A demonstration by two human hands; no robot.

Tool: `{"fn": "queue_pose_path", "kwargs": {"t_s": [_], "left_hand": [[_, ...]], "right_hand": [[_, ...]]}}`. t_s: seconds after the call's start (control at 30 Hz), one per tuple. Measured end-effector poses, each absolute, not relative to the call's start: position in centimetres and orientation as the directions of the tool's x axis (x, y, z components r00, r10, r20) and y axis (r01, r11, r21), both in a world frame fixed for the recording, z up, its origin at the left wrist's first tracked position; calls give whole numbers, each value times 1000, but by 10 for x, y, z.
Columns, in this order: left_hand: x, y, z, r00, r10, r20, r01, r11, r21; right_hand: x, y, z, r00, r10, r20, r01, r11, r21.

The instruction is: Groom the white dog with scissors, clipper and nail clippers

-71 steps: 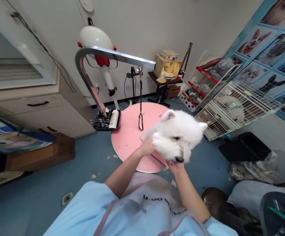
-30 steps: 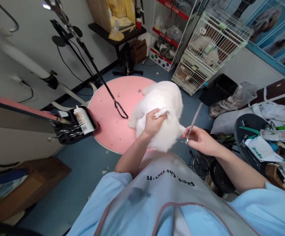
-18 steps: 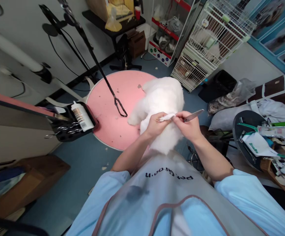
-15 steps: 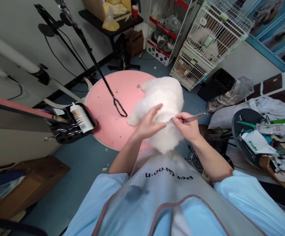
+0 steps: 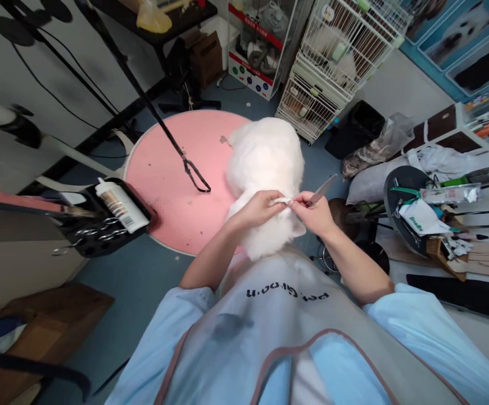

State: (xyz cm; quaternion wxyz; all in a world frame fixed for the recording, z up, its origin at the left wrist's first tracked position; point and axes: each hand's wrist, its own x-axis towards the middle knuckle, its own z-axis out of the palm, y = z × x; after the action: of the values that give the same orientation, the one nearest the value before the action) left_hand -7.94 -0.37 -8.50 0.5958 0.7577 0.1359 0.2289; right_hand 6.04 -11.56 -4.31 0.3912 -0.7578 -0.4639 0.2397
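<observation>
A fluffy white dog (image 5: pixel 265 152) is on the round pink grooming table (image 5: pixel 168 214), close against my apron. Over its back my left hand (image 5: pixel 259 211) is closed, pinching a narrow white strip (image 5: pixel 280 201) that could be fur or a band. Fingertips of my right hand (image 5: pixel 314 214) meet the strip's other end. The same hand also grips a flat, tapered metal tool, apparently a comb (image 5: pixel 324 188), which sticks out to the right. Its teeth cannot be made out.
A black grooming loop (image 5: pixel 196 177) hangs over the table's left part. At left, a black holder (image 5: pixel 96 239) carries scissors and a white bottle (image 5: pixel 122 205). Wire cages (image 5: pixel 329 62) stand behind; a round black tray (image 5: pixel 404 197) with tools is at right.
My left hand has gone from spread fingers to a pinch on the white strip, meeting my right hand. The dog has shifted its pose, and the view has moved a little.
</observation>
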Motion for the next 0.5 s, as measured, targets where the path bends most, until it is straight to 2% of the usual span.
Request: {"fn": "queue_pose_path", "kwargs": {"t_s": [0.07,0.13,0.23,0.33,0.5], "left_hand": [[-86,-4,-85,844,510,164,-21,-274,961],[-89,-6,-84,786,600,149,-8,-231,973],[-87,-11,-82,664,738,117,-43,-118,992],[-84,-12,-75,597,790,138,-111,-89,990],[-82,-8,-60,542,810,224,-205,-131,970]], "right_hand": [[58,-116,-45,462,886,-48,488,-299,-820],[57,-120,-43,442,889,-120,441,-332,-834],[54,-139,-37,330,898,-291,265,-384,-885],[47,-164,-32,202,887,-415,137,-445,-885],[36,-189,-24,190,878,-440,298,-478,-826]]}}
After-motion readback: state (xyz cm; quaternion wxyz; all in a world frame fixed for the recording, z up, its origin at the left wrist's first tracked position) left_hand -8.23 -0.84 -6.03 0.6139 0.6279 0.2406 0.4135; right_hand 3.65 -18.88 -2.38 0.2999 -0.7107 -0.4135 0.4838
